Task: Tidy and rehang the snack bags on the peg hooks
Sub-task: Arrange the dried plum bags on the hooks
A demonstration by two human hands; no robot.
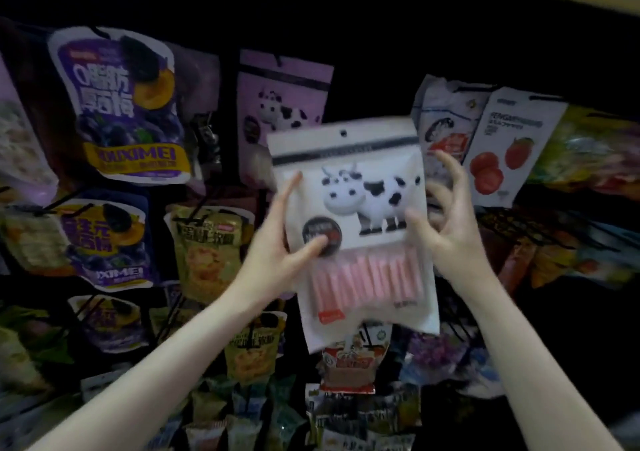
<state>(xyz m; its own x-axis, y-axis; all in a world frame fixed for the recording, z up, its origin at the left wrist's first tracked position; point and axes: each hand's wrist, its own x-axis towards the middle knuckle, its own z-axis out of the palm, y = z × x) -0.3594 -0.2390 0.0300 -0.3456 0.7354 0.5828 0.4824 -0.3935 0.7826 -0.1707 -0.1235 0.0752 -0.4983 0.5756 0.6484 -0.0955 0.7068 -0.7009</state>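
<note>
A white snack bag with a cartoon cow and pink sticks [360,228] is held up in front of the peg wall, its hang hole at the top free of any hook. My left hand [284,242] grips its left edge, thumb on the black round label. My right hand [446,222] touches the bag's right edge with its thumb, the other fingers spread apart behind it. A purple bag with the same cow [282,104] hangs on a peg behind, up and to the left.
Purple plum bags [124,107] hang at the left, yellow-green bags [207,246] below the middle. White bags with red fruit [502,145] hang at the right. Black peg hooks [540,232] stick out at the right. Small packets [277,416] crowd the bottom.
</note>
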